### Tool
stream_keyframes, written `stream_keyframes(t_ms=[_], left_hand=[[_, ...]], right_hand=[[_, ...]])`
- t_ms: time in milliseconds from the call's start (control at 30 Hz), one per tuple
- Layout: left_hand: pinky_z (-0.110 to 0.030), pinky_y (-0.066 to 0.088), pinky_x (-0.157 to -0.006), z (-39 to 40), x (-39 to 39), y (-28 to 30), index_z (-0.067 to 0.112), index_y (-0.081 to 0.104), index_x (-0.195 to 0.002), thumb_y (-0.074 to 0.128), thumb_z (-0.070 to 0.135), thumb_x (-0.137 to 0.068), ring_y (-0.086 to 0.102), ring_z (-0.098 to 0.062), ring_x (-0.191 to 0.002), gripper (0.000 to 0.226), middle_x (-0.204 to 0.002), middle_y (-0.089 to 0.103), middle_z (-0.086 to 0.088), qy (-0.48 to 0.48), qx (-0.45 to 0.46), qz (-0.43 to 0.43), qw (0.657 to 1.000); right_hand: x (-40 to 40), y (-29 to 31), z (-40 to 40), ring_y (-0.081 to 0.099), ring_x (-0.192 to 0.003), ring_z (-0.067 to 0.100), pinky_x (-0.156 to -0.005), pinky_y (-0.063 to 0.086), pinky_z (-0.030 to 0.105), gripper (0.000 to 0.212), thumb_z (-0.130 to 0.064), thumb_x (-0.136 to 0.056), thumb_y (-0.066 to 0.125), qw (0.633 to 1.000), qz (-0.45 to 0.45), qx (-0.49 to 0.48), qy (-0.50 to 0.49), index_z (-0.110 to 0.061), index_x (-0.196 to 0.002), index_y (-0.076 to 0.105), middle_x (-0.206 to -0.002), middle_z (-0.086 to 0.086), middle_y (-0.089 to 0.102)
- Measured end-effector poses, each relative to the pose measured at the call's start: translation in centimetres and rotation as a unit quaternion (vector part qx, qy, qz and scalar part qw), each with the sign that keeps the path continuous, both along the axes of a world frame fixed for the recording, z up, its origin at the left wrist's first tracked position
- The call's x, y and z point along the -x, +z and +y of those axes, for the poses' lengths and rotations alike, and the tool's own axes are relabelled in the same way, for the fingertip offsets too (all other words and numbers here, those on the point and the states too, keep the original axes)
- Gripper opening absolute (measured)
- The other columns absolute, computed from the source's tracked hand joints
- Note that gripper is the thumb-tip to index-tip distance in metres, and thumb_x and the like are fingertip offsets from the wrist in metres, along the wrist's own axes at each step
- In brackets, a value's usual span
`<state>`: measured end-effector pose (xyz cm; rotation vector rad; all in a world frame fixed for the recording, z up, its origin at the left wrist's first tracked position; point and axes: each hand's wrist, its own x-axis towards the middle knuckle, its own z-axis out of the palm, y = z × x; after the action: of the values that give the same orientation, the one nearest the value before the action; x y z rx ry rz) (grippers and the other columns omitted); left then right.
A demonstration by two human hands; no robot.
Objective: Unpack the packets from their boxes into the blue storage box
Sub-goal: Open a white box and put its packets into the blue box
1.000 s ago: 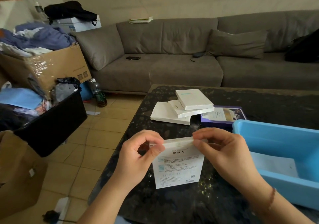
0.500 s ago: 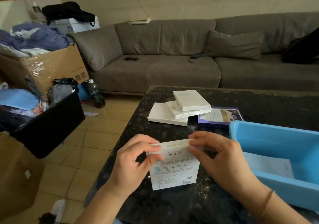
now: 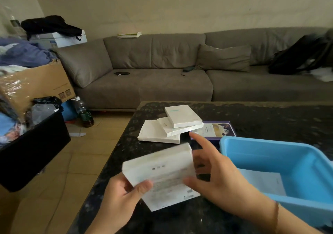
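White box (image 3: 160,176) pinched at near corner by left hand (image 3: 119,197), right hand (image 3: 214,176) spread against its side (likely light, stiff card; best gripped by edges).

The white box (image 3: 160,176) held over the worktop (image 3: 252,118) is motion-blurred; its printed text cannot be read. The left hand (image 3: 122,196) covers the box's lower left corner, and the right hand (image 3: 216,176) hides part of its right edge. Both forearms are cut off by the bottom edge. The blue storage box (image 3: 288,154) runs past the right edge, so its far wall is not visible. The purple box (image 3: 216,129) is partly hidden behind the stacked white boxes (image 3: 173,127) and the storage box rim. The cardboard carton (image 3: 36,85) is cut off at the left edge.
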<state>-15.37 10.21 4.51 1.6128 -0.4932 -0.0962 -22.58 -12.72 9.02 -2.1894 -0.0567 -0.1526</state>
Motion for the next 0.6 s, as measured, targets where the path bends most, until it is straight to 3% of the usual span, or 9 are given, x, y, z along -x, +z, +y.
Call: stream_keyframes(t_ms=[67, 167, 233, 300, 400, 467, 533, 600], left_hand=[[-0.021, 0.059, -0.069, -1.4, -0.6, 1.8, 0.040, 0.077, -0.091, 0.084, 0.071, -0.043, 0.072, -0.012, -0.097, 0.058, -0.104, 0.076, 0.003, -0.010, 0.070, 0.000, 0.997], [-0.024, 0.059, -0.071, -4.9, -2.0, 5.1, 0.040, 0.077, -0.088, 0.086, 0.070, -0.039, 0.071, -0.016, -0.100, 0.059, -0.104, 0.076, 0.001, -0.048, 0.130, -0.027, 0.990], [-0.028, 0.060, -0.078, -8.0, -3.4, 7.3, 0.037, 0.076, -0.092, 0.086, 0.067, -0.046, 0.070, -0.017, -0.104, 0.056, -0.107, 0.075, 0.001, -0.081, 0.164, -0.043, 0.982], [-0.035, 0.057, -0.090, -11.4, -5.0, 8.8, 0.026, 0.069, -0.109, 0.080, 0.061, -0.064, 0.066, -0.019, -0.113, 0.058, -0.116, 0.071, -0.001, -0.126, 0.148, -0.074, 0.978], [-0.037, 0.054, -0.097, -16.8, -8.2, 8.7, 0.027, 0.063, -0.109, 0.065, 0.061, -0.081, 0.065, -0.010, -0.111, 0.044, -0.117, 0.070, 0.009, -0.106, 0.043, -0.098, 0.989], [-0.028, 0.053, -0.097, -20.1, -10.5, 7.0, 0.037, 0.063, -0.110, 0.060, 0.054, -0.088, 0.063, 0.002, -0.107, 0.028, -0.110, 0.068, 0.020, -0.081, -0.064, -0.112, 0.988], [-0.015, 0.048, -0.092, -22.5, -12.5, 4.3, 0.043, 0.061, -0.110, 0.062, 0.041, -0.093, 0.059, 0.005, -0.108, 0.016, -0.110, 0.062, 0.027, -0.079, -0.223, -0.149, 0.960], [-0.019, 0.043, -0.097, -24.1, -13.8, 1.6, 0.042, 0.060, -0.119, 0.063, 0.039, -0.093, 0.052, 0.001, -0.117, 0.026, -0.123, 0.057, 0.025, -0.094, -0.365, -0.198, 0.905]], right_hand=[[0.1, 1.2, -1.0, 0.066, -0.103, 0.001, -0.091, 0.056, 0.026, 0.069, -0.026, -0.084, 0.074, 0.996, 0.007, -0.093, 0.003, -0.049, -0.135, 0.034, -0.111, -0.020, 0.069], [0.5, 3.7, -2.5, 0.067, -0.103, 0.004, -0.084, 0.059, 0.030, 0.031, -0.018, -0.090, 0.066, 0.993, -0.068, -0.099, -0.009, -0.030, -0.118, 0.060, -0.110, -0.017, 0.071], [0.7, 5.6, -4.5, 0.068, -0.101, 0.004, -0.080, 0.059, 0.025, 0.030, -0.014, -0.088, 0.068, 0.985, -0.138, -0.097, -0.023, -0.027, -0.114, 0.062, -0.108, -0.016, 0.072], [0.7, 7.7, -7.4, 0.069, -0.097, 0.002, -0.076, 0.058, 0.020, 0.034, -0.009, -0.084, 0.071, 0.977, -0.196, -0.064, -0.052, -0.030, -0.109, 0.062, -0.103, -0.018, 0.072], [0.0, 9.4, -13.4, 0.069, -0.095, 0.001, -0.072, 0.059, 0.020, 0.039, -0.011, -0.081, 0.073, 0.967, -0.225, 0.006, -0.121, -0.040, -0.105, 0.062, -0.099, -0.020, 0.072], [-1.1, 9.6, -17.9, 0.068, -0.094, 0.002, -0.070, 0.058, 0.020, 0.040, -0.015, -0.082, 0.073, 0.964, -0.197, 0.078, -0.160, -0.044, -0.107, 0.060, -0.099, -0.021, 0.070], [-2.7, 8.8, -22.4, 0.063, -0.089, 0.001, -0.066, 0.051, 0.013, 0.041, -0.017, -0.084, 0.073, 0.952, -0.139, 0.198, -0.187, -0.041, -0.114, 0.059, -0.101, -0.020, 0.065], [-4.5, 7.3, -26.2, 0.060, -0.083, 0.000, -0.066, 0.047, 0.011, 0.040, -0.025, -0.086, 0.070, 0.925, -0.070, 0.319, -0.192, -0.037, -0.122, 0.060, -0.100, -0.016, 0.063]])
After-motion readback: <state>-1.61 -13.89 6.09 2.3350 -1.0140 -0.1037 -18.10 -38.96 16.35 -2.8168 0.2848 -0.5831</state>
